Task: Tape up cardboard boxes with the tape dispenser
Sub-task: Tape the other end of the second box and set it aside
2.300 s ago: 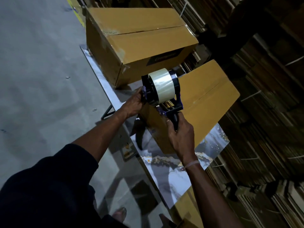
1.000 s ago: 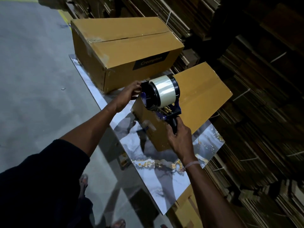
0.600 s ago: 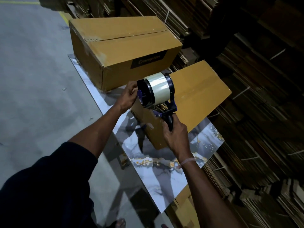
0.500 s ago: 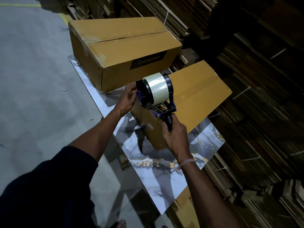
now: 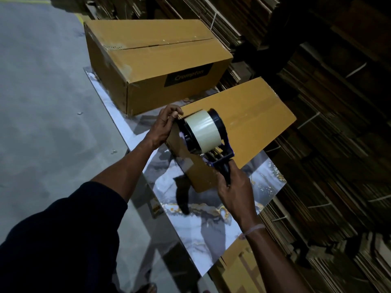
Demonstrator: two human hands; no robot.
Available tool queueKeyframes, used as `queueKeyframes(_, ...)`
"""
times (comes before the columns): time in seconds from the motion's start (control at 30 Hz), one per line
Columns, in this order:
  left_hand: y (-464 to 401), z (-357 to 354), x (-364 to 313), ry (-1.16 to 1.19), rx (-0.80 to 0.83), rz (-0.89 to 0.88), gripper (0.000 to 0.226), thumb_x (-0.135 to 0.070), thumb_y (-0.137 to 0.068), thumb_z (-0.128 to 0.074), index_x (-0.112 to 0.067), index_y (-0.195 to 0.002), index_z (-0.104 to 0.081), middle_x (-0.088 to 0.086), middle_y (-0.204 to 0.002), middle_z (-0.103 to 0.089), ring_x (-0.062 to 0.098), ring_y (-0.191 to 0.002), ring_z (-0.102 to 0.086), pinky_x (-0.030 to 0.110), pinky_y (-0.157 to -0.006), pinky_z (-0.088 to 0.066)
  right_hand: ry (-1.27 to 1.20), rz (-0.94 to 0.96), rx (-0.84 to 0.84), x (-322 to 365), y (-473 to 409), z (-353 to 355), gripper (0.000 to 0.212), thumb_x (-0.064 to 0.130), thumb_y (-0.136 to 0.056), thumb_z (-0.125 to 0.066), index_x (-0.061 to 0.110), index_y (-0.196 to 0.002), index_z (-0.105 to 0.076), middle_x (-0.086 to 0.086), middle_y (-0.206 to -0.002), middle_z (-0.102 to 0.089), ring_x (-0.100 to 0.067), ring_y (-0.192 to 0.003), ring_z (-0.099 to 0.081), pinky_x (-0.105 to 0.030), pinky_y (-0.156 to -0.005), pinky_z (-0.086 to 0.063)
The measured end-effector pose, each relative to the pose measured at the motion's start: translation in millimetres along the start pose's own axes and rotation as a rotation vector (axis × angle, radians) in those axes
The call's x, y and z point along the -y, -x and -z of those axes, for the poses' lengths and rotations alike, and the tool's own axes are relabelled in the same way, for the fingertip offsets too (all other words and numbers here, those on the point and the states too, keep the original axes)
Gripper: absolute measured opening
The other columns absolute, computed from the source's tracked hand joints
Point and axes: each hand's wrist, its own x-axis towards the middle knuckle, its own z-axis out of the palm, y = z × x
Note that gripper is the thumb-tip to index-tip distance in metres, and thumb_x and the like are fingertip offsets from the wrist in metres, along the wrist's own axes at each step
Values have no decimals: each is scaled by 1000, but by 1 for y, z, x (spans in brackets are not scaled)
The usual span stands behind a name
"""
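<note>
Dim overall: the grey concrete floor [image 5: 38,85] at nine o'clock is brightest, three o'clock falls into shadow, the glossy marbled tabletop [image 5: 203,227] glares, edges bend.

My left hand [image 5: 164,126] has slid up to the near box's top corner, fingertips curling over it beside the clear tape roll [image 5: 202,132].

Two cardboard boxes [image 5: 156,60] [image 5: 249,115], one tape dispenser [image 5: 203,136], two hands [image 5: 163,125] [image 5: 234,191].

A glossy marbled tabletop [image 5: 203,233], grey-white with gold veins, stands on a grey concrete floor [image 5: 42,102]. A closed cardboard box [image 5: 152,66] sits at its far end; a second box [image 5: 249,115] lies nearer, to the right.
</note>
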Motion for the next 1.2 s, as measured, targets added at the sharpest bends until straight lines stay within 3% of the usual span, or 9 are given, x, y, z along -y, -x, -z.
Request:
queueKeyframes(0.1,0,0,0,16,-1,32,23,-33,-113,-38,-48,-112,-56,-1,-120,-59,23,-118,-54,51,-107,-42,-40,-10,7,-11,15,2,39,25,-104,-55,36,-141,-48,0,-117,-69,-19,-95,-65,-34,-73,-52)
queueKeyframes(0.27,3,6,-4,67,45,73,23,-32,-114,-38,-31,-118,-61,-3,-129,-62,19,-133,-51,52,-118,-37,-99,-36,-15,-17,18,-3,33,29,-101,-52,30,-133,-51,-3,-112,-69,-21,-97,-66,-50,-77,-55)
queueKeyframes(0.5,1,8,-20,211,-80,245,32,-21,-114,-36,-27,-128,-65,-5,-143,-59,7,-136,-51,36,-118,-40,-114,-48,-22,-16,19,-1,34,29,-98,-52,28,-132,-53,-3,-110,-70,-21,-95,-67,-48,-75,-55)
queueKeyframes(0.6,2,-6,-30,3,-250,143,32,-27,-114,-38,-27,-130,-65,0,-141,-55,10,-130,-54,37,-113,-45,-111,-47,-34,-18,19,-2,36,27,-98,-53,24,-133,-55,-2,-109,-71,-21,-94,-67,-45,-73,-56)
queueKeyframes(0.7,-4,-28,-41,-106,-145,25,32,-32,-113,-41,-22,-131,-66,-4,-146,-54,12,-133,-54,36,-109,-47,-91,-45,-34,-21,19,-4,27,30,-98,-52,22,-123,-56,-6,-99,-69,-24,-86,-65,-47,-70,-54)
queueKeyframes(0.8,-12,-41,-26,-293,-58,30,34,-39,-111,-43,-27,-129,-70,-7,-150,-56,21,-150,-31,43,-118,-26,-66,-26,-38,-20,20,-3,22,29,-99,-53,22,-119,-56,-4,-92,-66,-21,-79,-63,-43,-65,-51)
queueKeyframes(0.97,-15,-32,-10,-307,-23,-64,43,-43,-109,-41,-21,-126,-73,-3,-144,-62,25,-142,-45,47,-118,-28,77,30,-89,-13,16,4,18,25,-96,-55,15,-110,-59,0,-78,-54,-15,-64,-45,-29,-56,-28)
queueKeyframes(1.07,-19,-27,-9,-329,21,-104,36,-36,-110,-45,-21,-128,-72,-4,-146,-61,21,-143,-45,30,-118,-24,127,48,-82,-11,14,8,25,28,-93,-54,15,-113,-60,-5,-85,-61,-24,-70,-52,-34,-57,-36)
queueKeyframes(1.2,-21,-27,5,-399,8,-152,28,-31,-110,-52,-25,-129,-71,-9,-145,-61,19,-144,-45,44,-122,-25,162,66,-65,-14,13,14,25,28,-92,-54,16,-113,-59,-6,-83,-59,-27,-68,-52,-39,-54,-43)
